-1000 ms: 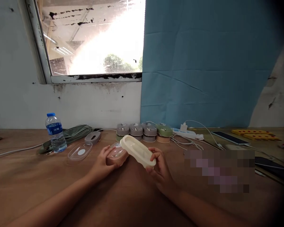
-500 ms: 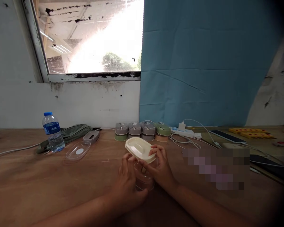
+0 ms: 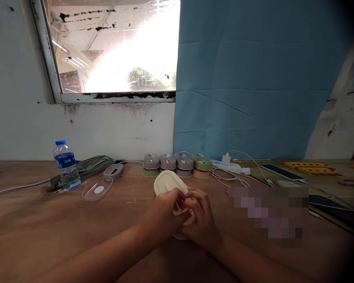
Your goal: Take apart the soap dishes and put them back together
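Note:
A cream plastic container piece (image 3: pixel 166 181) with rounded corners sits tilted in front of me, its near part covered by my hands. My left hand (image 3: pixel 165 212) reaches across it, fingers bent and closed together at its near edge. From the right, my right hand (image 3: pixel 201 220) grips the same piece, fingertips meeting those of the left. Below, between the hands, part of a transparent piece (image 3: pixel 190 220) shows. How the two pieces fit together is hidden by the fingers.
Several small lidded boxes (image 3: pixel 184 164) stand in a row behind. To the left are a clear lid (image 3: pixel 90 191), a grey lid (image 3: pixel 113 170), a water bottle (image 3: pixel 65 165) and a grey-green bag (image 3: pixel 97 164). Cables, a power strip (image 3: pixel 230 166) and a phone (image 3: pixel 281 173) lie right.
My left hand has moved from the left side of the cream piece up and over its near part. My right hand has shifted slightly lower, and the fingers of both hands now meet.

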{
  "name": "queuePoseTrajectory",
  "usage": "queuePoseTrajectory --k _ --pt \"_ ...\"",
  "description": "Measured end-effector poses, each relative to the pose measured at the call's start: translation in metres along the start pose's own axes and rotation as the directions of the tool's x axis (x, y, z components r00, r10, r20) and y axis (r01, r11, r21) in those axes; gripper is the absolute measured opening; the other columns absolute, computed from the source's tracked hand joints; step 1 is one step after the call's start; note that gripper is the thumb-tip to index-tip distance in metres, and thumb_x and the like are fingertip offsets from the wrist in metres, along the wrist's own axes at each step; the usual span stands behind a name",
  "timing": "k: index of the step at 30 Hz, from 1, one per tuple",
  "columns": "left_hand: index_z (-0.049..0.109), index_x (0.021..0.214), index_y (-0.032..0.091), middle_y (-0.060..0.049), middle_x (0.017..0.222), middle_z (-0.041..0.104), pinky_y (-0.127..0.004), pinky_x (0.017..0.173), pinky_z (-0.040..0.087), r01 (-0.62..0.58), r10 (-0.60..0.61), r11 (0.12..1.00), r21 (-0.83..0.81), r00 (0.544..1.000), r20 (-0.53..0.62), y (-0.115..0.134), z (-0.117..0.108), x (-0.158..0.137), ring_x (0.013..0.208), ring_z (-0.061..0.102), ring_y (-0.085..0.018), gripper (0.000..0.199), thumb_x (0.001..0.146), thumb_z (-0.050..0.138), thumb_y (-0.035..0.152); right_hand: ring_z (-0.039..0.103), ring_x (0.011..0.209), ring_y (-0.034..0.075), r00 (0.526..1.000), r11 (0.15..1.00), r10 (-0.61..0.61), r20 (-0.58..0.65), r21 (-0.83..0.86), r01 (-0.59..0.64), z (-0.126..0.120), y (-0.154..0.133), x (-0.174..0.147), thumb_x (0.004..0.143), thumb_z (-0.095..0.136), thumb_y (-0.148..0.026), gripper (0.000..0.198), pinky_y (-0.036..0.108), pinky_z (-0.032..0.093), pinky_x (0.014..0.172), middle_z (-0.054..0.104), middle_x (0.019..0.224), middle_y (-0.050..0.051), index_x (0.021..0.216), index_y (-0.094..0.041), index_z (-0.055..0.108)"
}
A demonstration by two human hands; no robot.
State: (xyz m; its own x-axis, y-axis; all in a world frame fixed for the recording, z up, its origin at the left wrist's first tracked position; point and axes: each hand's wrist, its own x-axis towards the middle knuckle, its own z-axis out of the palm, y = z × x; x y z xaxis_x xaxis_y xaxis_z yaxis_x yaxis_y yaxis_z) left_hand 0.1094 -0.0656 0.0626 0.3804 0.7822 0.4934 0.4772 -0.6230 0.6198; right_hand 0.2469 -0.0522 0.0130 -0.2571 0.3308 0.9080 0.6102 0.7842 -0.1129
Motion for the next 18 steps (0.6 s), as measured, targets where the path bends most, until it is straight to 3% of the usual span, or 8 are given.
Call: queuePoseTrajectory --k 4,8,11,14,18 --pt "0.056 0.081 0.018 0.001 0.073 0.058 -0.020 0.061 0.041 0.002 -0.003 1.000 0.019 0.998 0.070 0.006 -0.011 -0.003 0.066 0.053 -0.011 0.013 0.069 0.055 0.012 0.043 0.103 0.028 0.997 0.998 -0.067 -0.043 -0.006 0.067 0.001 -0.002 0.002 0.062 0.066 -0.024 0.043 0.045 0.043 0.083 0.040 0.103 0.007 0.098 -0.025 0.042" --pt "0.059 0.076 0.016 -0.002 0.075 0.057 -0.020 0.059 0.039 0.018 -0.030 0.979 0.203 0.998 0.057 -0.003 -0.034 -0.001 0.064 0.051 -0.012 0.007 0.070 0.054 0.016 0.038 0.111 0.029 0.998 0.999 0.019 0.056 0.043 -0.022 0.004 -0.003 0.003 0.061 0.066 -0.024 0.062 0.046 0.041 0.089 0.035 0.119 0.013 0.114 -0.020 0.034" --pt "0.061 0.075 0.016 -0.002 0.074 0.057 -0.020 0.058 0.036 0.059 -0.079 0.930 0.362 0.996 0.042 -0.030 -0.060 0.005 0.064 0.050 -0.012 0.011 0.069 0.052 0.015 0.038 0.112 0.029 0.986 0.994 0.089 0.139 0.050 -0.097 0.005 0.000 0.002 0.061 0.063 -0.022 0.057 0.045 0.039 0.091 0.034 0.118 0.013 0.112 -0.019 0.036" --pt "0.059 0.063 0.015 0.001 0.064 0.052 -0.020 0.054 0.030 0.097 -0.202 0.834 0.544 0.970 0.136 -0.069 -0.084 0.013 0.060 0.045 -0.011 0.006 0.063 0.053 0.014 0.041 0.108 0.027 0.969 0.988 0.120 0.216 0.068 -0.137 0.006 0.003 0.001 0.062 0.060 -0.018 0.044 0.042 0.040 0.089 0.038 0.112 0.012 0.102 -0.019 0.042" --pt "0.050 0.046 0.013 0.005 0.049 0.036 -0.020 0.051 0.023 0.166 -0.306 0.791 0.588 0.941 0.145 -0.114 -0.101 0.027 0.053 0.038 -0.009 0.011 0.054 0.053 0.007 0.047 0.100 0.024 0.948 0.984 0.119 0.294 0.094 -0.153 0.007 0.004 0.001 0.064 0.056 -0.016 0.033 0.039 0.043 0.084 0.041 0.106 0.010 0.095 -0.020 0.044"
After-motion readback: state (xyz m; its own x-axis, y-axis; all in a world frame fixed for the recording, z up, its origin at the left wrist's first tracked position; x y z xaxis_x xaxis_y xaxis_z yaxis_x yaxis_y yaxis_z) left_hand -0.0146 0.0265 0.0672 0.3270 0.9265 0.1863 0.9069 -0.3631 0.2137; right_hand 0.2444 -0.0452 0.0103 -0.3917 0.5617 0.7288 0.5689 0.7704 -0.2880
